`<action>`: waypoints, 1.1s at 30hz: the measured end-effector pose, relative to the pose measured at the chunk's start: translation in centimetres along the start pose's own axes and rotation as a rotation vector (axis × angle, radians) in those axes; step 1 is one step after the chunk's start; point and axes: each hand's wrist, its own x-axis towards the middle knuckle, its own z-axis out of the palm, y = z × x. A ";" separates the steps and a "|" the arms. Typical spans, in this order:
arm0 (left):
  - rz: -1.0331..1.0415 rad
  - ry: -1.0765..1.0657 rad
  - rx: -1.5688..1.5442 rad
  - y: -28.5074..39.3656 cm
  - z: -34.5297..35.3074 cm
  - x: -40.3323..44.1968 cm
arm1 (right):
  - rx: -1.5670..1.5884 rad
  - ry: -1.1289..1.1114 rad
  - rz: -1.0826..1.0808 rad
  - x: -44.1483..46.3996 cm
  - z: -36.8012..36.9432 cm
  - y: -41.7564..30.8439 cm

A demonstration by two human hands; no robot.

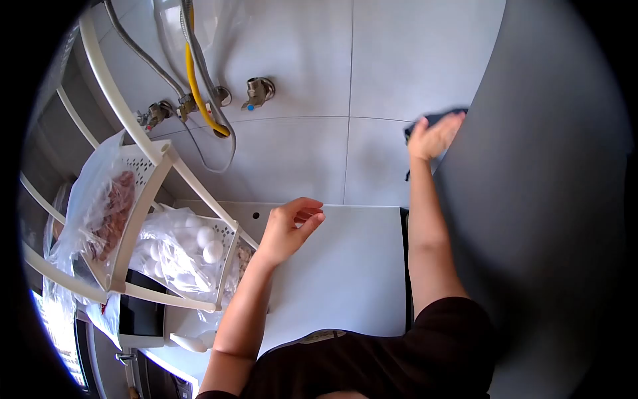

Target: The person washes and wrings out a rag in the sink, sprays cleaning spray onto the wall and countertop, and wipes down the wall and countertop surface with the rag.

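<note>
My right hand (435, 137) is stretched out to the tiled wall, beside the large grey panel. Its fingers lie over a dark cloth (438, 118), which shows above and to the left of the hand; the grip itself is partly hidden. Nearer the middle, my left hand (292, 226) hovers over the white surface (339, 266). Its fingers are loosely curled, the thumb stands apart from them, and nothing shows inside.
A white rack (149, 199) on the left bears a plastic bag of reddish food (116, 213) and bagged eggs (206, 243). Wall valves (258, 93), hoses and a yellow pipe (195, 80) are behind it. The grey panel (551, 179) bounds the right.
</note>
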 end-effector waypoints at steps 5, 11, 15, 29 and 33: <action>-0.056 -0.016 -0.047 -1.7 0.1 -0.7 | 0.032 0.073 0.599 -5.3 1.5 0.8; -0.097 0.206 -0.054 -5.0 -0.5 -0.7 | -0.097 -0.332 -0.271 -7.6 4.5 -14.8; -0.142 0.330 -0.131 -7.4 -0.6 -2.0 | 0.237 -0.365 -0.673 -14.1 8.0 -23.8; -0.317 0.109 -0.132 -9.9 -2.0 -4.6 | 0.154 -0.194 -1.068 -19.9 8.9 -27.3; -0.299 0.059 -0.144 -9.3 -0.9 -4.5 | 0.098 -0.481 -0.809 -18.3 6.3 -15.5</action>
